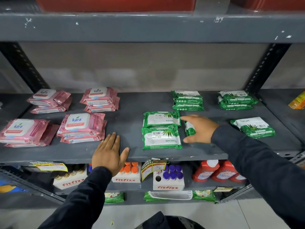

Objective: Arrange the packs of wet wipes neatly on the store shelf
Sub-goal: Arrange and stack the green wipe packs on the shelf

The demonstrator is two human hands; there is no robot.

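1. Dull grey metal shelf (128, 104), paint chipped along the beam above, slotted dark uprights at both back corners.
2. On its left half, soft pink Kara wet wipes packs (82, 126) in glossy crinkled film with white rounded flip lids, lying flat in four low stacks, two at the back and two at the front.
3. On its right half, green-and-white Origami wet wipes packs (161, 130), flat pillow shapes with aloe leaf print and barcodes; two lying one behind the other near the centre, two stacks at the back, a single pack (253, 127) at the far right.
4. Left hand (109, 152) palm down, fingers straight and together, thumb spread, resting flat on the shelf's front edge, holding nothing, dark sleeve behind.
5. Right hand (200, 128) reaching in from the right, fingers spread wide and thumb low, curved around a small green pack (189, 129) standing on edge just beside the central pair; not closed on it.
6. Below, white Fitfizz cartons (168, 184) with orange and purple caps, red Harpic bottles (219, 171), yellow price tags (153, 167) hanging.
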